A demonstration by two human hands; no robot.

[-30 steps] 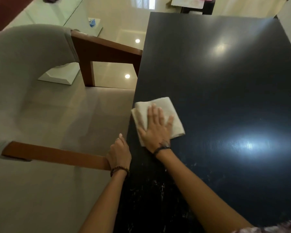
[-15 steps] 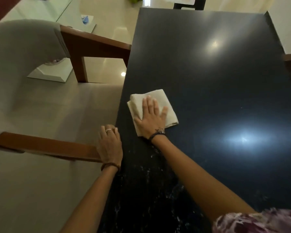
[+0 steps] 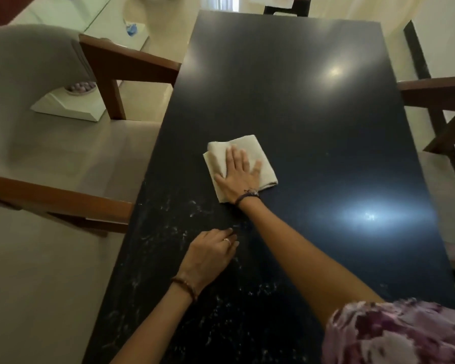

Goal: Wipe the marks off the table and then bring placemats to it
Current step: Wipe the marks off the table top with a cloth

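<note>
The left hand (image 3: 212,254) rests on the table (image 3: 313,122) among the white marks (image 3: 168,227), fingers loosely curled and holding nothing (probably bracing the lean). Farther right, the right hand (image 3: 238,177) presses the folded cloth (image 3: 241,166) flat, fingers straight and slightly spread, so the whole pad rubs; no placemats are visible.

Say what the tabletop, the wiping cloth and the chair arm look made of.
Tabletop: dark, glossy, hard surface, mirroring lamps; exact material unclear. Cloth: soft cream fabric, folded, probably cotton. Chair arm: reddish-brown wood, smooth finish.
</note>
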